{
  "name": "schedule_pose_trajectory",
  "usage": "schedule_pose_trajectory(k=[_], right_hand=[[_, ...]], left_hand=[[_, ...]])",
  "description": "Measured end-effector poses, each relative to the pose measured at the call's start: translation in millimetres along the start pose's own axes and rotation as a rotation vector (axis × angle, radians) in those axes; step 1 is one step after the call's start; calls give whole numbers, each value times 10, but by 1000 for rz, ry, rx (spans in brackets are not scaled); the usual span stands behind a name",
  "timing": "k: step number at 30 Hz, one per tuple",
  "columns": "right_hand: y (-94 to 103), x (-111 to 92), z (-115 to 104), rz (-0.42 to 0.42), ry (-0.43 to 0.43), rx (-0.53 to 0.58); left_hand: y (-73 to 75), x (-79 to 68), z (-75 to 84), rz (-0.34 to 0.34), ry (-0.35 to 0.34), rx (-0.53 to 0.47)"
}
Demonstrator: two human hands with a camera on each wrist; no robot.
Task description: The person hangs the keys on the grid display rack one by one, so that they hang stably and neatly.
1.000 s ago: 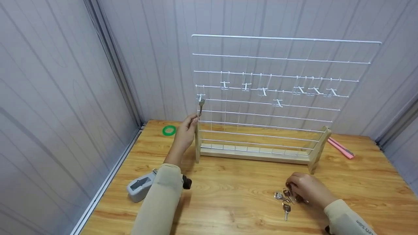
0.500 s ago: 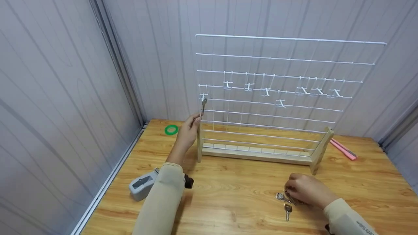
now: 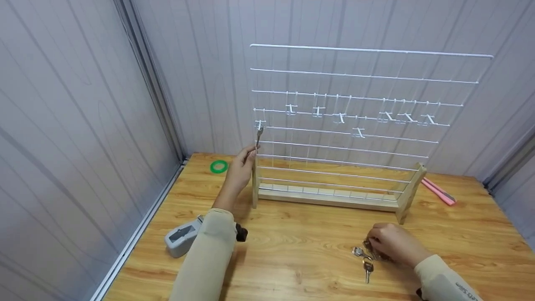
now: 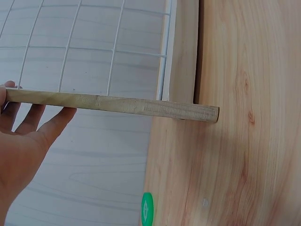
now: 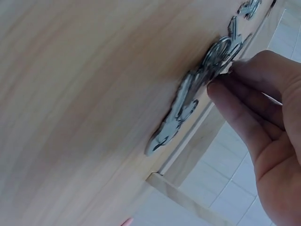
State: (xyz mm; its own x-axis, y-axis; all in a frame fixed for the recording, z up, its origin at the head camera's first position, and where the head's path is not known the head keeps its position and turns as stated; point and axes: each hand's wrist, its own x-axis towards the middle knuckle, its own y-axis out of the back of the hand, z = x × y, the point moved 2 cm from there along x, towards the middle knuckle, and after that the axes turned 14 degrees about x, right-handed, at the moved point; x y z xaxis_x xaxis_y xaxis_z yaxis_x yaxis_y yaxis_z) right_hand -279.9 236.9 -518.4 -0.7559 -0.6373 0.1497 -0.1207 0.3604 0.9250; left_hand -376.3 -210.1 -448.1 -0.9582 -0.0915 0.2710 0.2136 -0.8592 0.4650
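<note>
My left hand (image 3: 240,171) grips the left wooden upright (image 4: 141,106) of a white wire grid rack (image 3: 330,144), fingers under it in the left wrist view. Just above that hand, a key (image 3: 259,134) hangs from the leftmost white hook (image 3: 259,125). On the table at the front right, my right hand (image 3: 395,242) has its thumb and fingertips together at a pile of keys (image 5: 181,103), pinching one of them. The hand partly covers the pile in the head view. A loose key on a ring (image 3: 368,269) lies just in front.
Several bare white hooks (image 3: 340,117) hang along the grid's middle. A green tape roll (image 3: 218,167) lies behind my left arm, and a grey tape dispenser (image 3: 184,238) beside it. A pink cutter (image 3: 439,191) lies right of the rack. Walls (image 3: 83,104) close off the left and back.
The hanging key has turned and now shows a narrower side. My right fingers have shifted slightly over the key pile. The left hand keeps its grip; the head view has shifted a little.
</note>
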Motion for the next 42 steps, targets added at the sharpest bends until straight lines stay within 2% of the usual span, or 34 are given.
schedule_pose_trajectory(k=[4,7,13,16,18,22,27,34,38,42], right_hand=[[-9,-2,43,32,-29,32],[-15,-7,72,62,-77,105],[13,-18,79,83,-241,381],[59,-5,41,123,-278,533],[100,7,-3,150,-280,639],[177,54,-126,182,-224,854],[250,148,-298,193,-140,1051],[298,278,-524,175,-150,1164],[321,377,-668,189,-158,1178],[364,498,-837,220,-124,1163]], left_hand=[[-2,4,-12,6,0,0],[-5,-3,-18,5,3,-6],[-1,-14,-24,-10,-8,-5],[2,-11,-16,-11,-14,-11],[1,-7,-13,-8,-15,-15],[-7,3,-15,0,-12,-17],[-12,13,-17,13,-29,-9],[-13,17,-19,17,-31,-11],[-11,12,-18,11,-25,-7],[-6,-3,-11,0,-14,2]])
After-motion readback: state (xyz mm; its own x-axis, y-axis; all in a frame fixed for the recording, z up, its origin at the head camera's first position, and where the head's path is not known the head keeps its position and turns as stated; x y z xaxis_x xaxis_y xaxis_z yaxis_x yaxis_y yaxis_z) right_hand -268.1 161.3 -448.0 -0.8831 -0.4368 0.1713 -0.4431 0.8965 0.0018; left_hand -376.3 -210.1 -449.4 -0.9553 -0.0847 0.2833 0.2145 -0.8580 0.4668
